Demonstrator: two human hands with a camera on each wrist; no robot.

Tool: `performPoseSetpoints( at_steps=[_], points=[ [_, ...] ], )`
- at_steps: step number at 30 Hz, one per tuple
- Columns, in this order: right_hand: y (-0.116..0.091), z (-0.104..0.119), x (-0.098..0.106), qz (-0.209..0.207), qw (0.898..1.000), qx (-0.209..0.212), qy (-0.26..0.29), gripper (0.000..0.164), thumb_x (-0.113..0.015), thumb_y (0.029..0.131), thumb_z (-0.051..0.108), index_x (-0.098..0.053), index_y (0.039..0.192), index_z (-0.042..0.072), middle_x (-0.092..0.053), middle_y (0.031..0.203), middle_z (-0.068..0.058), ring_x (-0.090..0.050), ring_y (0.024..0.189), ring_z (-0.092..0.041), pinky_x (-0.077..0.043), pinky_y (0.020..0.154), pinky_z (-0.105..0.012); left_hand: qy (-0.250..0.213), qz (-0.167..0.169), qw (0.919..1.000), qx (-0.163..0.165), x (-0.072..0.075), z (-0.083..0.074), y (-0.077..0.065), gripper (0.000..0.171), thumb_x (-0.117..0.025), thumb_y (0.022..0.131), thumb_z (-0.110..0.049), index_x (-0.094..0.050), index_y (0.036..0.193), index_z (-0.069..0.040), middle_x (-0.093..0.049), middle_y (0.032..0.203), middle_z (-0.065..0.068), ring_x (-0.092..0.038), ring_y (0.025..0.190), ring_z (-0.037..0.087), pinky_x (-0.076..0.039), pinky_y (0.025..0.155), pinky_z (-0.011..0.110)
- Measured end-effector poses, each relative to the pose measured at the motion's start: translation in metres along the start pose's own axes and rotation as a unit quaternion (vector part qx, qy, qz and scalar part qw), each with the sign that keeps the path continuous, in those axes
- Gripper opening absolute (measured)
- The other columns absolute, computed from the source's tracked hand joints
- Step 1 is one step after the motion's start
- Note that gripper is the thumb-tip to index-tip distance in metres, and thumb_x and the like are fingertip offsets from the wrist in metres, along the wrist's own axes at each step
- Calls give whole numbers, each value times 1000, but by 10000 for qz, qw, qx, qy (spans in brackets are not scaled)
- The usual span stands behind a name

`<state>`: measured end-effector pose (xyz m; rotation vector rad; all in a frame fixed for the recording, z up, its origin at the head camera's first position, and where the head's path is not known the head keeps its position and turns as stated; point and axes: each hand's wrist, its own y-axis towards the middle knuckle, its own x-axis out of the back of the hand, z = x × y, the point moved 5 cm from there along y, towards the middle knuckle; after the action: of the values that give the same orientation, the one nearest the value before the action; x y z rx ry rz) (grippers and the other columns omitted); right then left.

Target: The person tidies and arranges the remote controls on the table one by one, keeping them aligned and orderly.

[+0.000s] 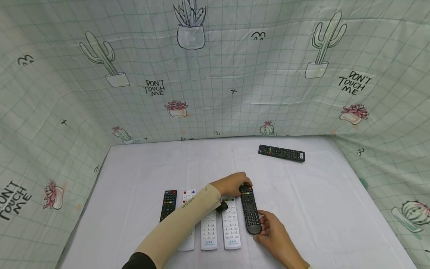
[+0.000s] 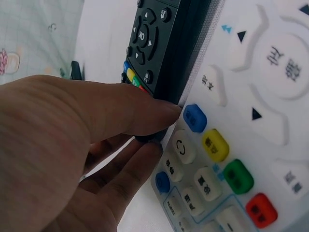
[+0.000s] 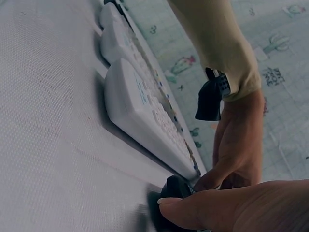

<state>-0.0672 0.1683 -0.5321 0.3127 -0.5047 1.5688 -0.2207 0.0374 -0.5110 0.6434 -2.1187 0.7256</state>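
A black remote control (image 1: 250,209) lies nearly upright in the head view, at the right end of a row of remotes. My left hand (image 1: 231,184) pinches its far end between thumb and fingers; the left wrist view shows the thumb (image 2: 145,113) against its edge, beside the colored buttons. At the near end, my right hand (image 1: 274,235) holds the lower right corner. The thumb (image 3: 193,208) presses on that end in the right wrist view, while its other fingers are mostly hidden there. Directly left of this remote is a white remote (image 1: 231,228), apart from it.
Two more white remotes (image 1: 209,233) (image 1: 188,244) and another black remote (image 1: 169,201) continue the row leftward, partly covered by my left sleeve (image 1: 183,220). A separate black remote (image 1: 281,153) lies at the back right. A patterned cloth (image 1: 215,74) surrounds the white table (image 1: 134,168).
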Motion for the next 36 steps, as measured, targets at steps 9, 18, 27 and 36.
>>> performPoseSetpoints(
  at_steps=[9,18,27,36],
  points=[
    [8,4,17,218,9991,-161,-323,70,-87,73,-9,-58,137,-10,-62,106,-9,-61,89,-16,-59,75,-29,-150,120,9997,-153,14,-1,1,51,-75,91,6,-68,139,-7,-64,125,7,-61,112,17,-51,98,23],
    [51,-5,67,80,9935,-117,-1130,54,-79,93,9,-57,137,-12,-66,112,-19,-69,99,-29,-58,80,-41,-477,-659,9967,-43,31,7,20,39,-66,102,-5,-64,140,-2,-63,130,13,-62,121,25,-51,104,32],
    [101,-23,112,-128,9896,-178,-1422,54,-72,99,14,-51,140,-15,-63,119,-31,-67,108,-43,-56,87,-51,-1285,-1695,9751,629,41,13,39,40,-65,100,-3,-62,140,0,-62,125,16,-61,113,28,-52,100,39],
    [139,-40,152,-489,9877,-280,-1462,58,-67,101,15,-45,144,-18,-59,126,-38,-61,118,-53,-54,93,-59,-1466,-1731,9698,899,37,16,58,50,-66,99,-5,-56,147,4,-59,140,21,-60,127,31,-50,110,40]
  ],
)
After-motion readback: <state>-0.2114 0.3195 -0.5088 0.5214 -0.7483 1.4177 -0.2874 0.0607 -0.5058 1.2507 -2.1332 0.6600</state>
